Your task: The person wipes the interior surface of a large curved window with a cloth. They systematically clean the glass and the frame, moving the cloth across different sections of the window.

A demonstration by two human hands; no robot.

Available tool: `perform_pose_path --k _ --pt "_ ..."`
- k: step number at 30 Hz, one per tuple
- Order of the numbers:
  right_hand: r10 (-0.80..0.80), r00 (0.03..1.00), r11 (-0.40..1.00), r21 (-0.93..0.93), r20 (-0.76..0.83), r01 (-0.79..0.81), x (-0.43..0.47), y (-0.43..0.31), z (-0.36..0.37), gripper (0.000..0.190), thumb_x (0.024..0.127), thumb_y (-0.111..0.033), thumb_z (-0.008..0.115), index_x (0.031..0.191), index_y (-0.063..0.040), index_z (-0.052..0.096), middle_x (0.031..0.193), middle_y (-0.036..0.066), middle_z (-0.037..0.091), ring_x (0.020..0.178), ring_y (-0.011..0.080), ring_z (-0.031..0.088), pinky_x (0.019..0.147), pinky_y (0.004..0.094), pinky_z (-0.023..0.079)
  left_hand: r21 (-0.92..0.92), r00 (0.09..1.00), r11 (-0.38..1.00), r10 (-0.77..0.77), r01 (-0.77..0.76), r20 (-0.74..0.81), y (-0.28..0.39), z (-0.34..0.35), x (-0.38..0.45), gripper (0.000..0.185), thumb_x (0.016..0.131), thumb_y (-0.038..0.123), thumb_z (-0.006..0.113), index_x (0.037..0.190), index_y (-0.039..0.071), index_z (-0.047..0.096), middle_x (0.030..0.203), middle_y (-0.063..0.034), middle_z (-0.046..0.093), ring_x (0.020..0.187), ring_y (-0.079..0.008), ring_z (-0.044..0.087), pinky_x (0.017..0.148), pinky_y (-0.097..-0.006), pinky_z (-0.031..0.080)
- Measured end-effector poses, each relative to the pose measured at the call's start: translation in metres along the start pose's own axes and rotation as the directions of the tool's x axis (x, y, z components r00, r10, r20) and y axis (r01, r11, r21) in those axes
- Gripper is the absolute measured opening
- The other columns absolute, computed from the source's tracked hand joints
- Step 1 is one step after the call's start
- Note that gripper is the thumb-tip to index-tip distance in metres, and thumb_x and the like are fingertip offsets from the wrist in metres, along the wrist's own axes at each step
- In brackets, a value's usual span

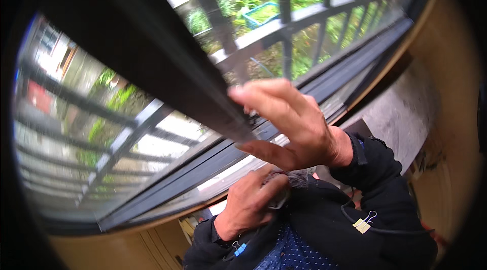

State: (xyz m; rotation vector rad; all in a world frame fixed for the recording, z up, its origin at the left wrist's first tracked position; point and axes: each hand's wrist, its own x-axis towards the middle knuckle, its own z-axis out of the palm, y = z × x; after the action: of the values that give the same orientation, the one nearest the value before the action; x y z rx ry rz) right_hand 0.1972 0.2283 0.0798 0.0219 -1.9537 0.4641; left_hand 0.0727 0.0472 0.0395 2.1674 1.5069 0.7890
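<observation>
My left hand point(254, 202) is closed in front of my chest around a bunched grey cloth point(298, 179), most of which it hides. Higher and to the right, my right hand point(295, 125) reaches to the lower end of a dark vertical window stile point(198, 91). Its thumb and fingers are spread on either side of the stile's edge; blur hides whether they touch it. Beneath both hands runs the dark bottom rail and track of the sliding window point(182, 186), with a pale sill strip point(232, 167) along it.
Metal security bars point(287, 22) stand outside the glass. Beyond them are green plants and a blue crate point(262, 15). A grey surface point(399, 114) lies at the right under the window. Cables hang on my jacket, held by a yellow binder clip point(363, 225) and a blue binder clip point(239, 249).
</observation>
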Motion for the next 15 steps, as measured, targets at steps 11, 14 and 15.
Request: perform_pose_path --k 11,14,15 --pt "0.623 0.779 0.782 -0.081 0.065 -0.618 -0.187 -0.025 -0.013 0.085 0.082 -0.06 0.079 0.128 0.008 0.058 0.107 0.021 0.07 0.086 0.0322 0.074 0.07 0.0373 0.059 0.298 0.904 0.954 0.15 -0.026 -0.4 -0.009 0.029 0.014 0.066 0.072 0.015 0.09 0.129 0.001 0.06 0.111 -0.0244 0.069 0.096 -0.0397 0.07 0.083 -0.042 0.059" --pt "0.702 0.658 0.64 0.164 0.271 -0.75 -0.185 -0.032 0.014 0.098 0.084 -0.068 0.073 0.137 0.011 0.047 0.119 0.028 0.066 0.103 0.0393 0.07 0.089 0.0426 0.058 0.422 0.879 0.906 0.221 -0.024 -0.424 -0.009 0.032 0.015 0.062 0.083 0.021 0.084 0.134 -0.001 0.055 0.111 -0.0252 0.068 0.093 -0.039 0.07 0.08 -0.043 0.059" --pt "0.714 0.602 0.547 0.253 0.357 -0.798 -0.18 -0.035 0.021 0.102 0.083 -0.069 0.073 0.141 0.01 0.044 0.124 0.03 0.063 0.111 0.0411 0.067 0.096 0.0442 0.056 0.445 0.87 0.895 0.252 -0.042 -0.424 -0.01 0.033 0.016 0.063 0.086 0.023 0.083 0.136 -0.001 0.054 0.111 -0.0254 0.068 0.093 -0.0389 0.07 0.08 -0.0432 0.059"
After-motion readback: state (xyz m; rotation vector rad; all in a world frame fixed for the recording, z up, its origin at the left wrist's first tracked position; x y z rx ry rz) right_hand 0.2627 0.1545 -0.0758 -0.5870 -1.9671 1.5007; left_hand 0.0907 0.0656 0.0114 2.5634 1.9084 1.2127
